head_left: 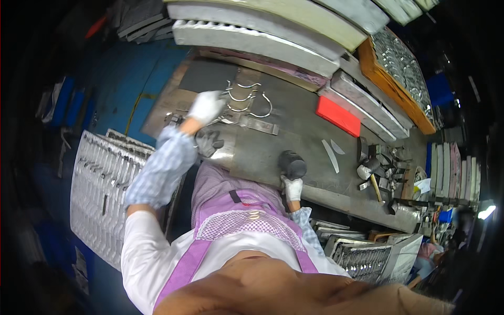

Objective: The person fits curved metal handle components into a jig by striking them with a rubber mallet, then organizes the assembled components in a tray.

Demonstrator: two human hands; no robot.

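My left hand (207,107), in a white glove, reaches over the metal-topped workbench, its fingers pressed together at the end of a curved metal rod (240,98). More shiny bent rods lie beside it, among them a hook-shaped one (269,105). Just below them is a flat metal bar (259,125). A crumpled dark grey glove (209,143) rests near my left wrist. At the bench's front edge my right hand (292,188), also white-gloved, is closed round a mallet with a rounded black head (292,164); the hand hides its handle.
A red block (338,116) and stacked pale slabs (257,42) line the bench's back. Two flat blade-like pieces (331,156) lie right of the mallet, then a hammer (376,186) among metal blocks. Racks of metal parts stand left (105,194) and lower right (365,261).
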